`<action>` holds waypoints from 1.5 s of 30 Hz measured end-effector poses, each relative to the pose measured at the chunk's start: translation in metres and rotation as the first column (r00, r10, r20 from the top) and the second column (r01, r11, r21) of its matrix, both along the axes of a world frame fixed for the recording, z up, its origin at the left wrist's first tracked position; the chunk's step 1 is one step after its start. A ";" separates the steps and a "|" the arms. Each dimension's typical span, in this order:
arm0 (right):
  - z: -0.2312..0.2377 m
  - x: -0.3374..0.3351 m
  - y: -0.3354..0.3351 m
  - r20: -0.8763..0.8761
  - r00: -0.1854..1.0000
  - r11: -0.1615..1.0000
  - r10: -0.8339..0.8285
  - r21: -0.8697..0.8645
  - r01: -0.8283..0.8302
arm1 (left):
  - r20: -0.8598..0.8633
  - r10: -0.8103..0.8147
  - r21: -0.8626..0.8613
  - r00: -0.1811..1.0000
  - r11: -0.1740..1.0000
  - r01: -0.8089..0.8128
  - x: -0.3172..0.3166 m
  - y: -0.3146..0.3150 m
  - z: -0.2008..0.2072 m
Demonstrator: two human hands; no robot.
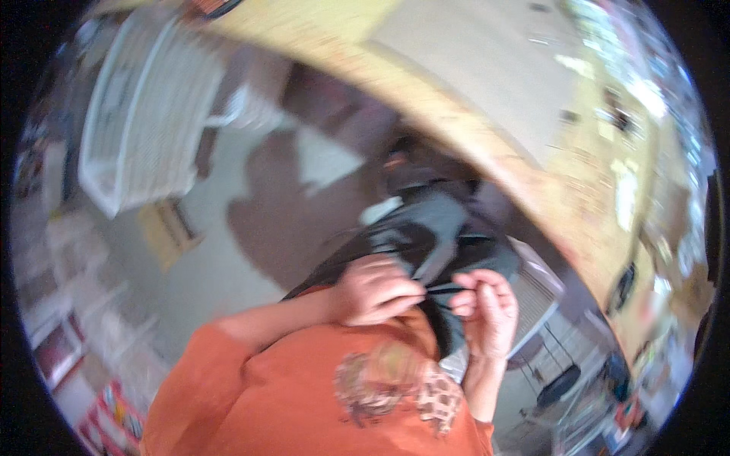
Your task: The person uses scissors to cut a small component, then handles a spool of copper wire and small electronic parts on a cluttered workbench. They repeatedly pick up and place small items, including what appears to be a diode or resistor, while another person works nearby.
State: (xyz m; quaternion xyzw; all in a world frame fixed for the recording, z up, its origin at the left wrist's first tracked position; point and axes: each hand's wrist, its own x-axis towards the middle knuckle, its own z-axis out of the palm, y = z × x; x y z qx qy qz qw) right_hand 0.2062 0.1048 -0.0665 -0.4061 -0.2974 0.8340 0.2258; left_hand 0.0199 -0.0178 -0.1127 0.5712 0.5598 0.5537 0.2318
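Both hands are close together at my waist, in front of my orange shirt (pixel 289 380) and dark trousers (pixel 433 216). A thin dark cord (pixel 441 289) runs between them; blur hides exactly what it is and where its ends go. My left hand (pixel 374 290) is closed, its fingertips on the cord's left end. My right hand (pixel 488 308), palm partly turned up, pinches the other end between thumb and fingers.
A wooden workbench (pixel 456 121) with a grey mat (pixel 471 68) stretches from the top to the right, bearing blurred small items. At left stands a white slatted rack (pixel 144 114) on the grey floor (pixel 228 235). A flat cardboard piece (pixel 167 232) lies nearby.
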 end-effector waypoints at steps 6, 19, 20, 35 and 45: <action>0.045 0.018 0.068 0.012 0.998 0.929 -0.068 0.364 0.059 | -0.129 0.006 -0.063 0.992 0.998 -0.014 0.015 0.009 0.018; 0.050 0.023 0.181 -0.388 0.871 0.945 -0.301 0.002 0.328 | -0.106 0.104 -0.219 0.989 0.968 -0.125 0.043 -0.017 0.026; 0.049 0.023 0.182 -0.387 0.871 0.944 -0.302 0.004 0.329 | -0.099 0.131 -0.243 0.986 0.958 -0.152 0.044 -0.020 0.029; 0.013 0.076 0.212 -0.773 0.603 0.976 -0.195 -0.094 0.195 | -0.107 0.342 -0.255 0.934 0.898 -0.358 0.043 -0.082 0.027; 0.010 -0.105 0.012 0.420 0.907 0.257 -0.017 0.879 -0.402 | -0.116 0.669 -0.137 0.734 0.721 -0.679 -0.049 -0.137 -0.038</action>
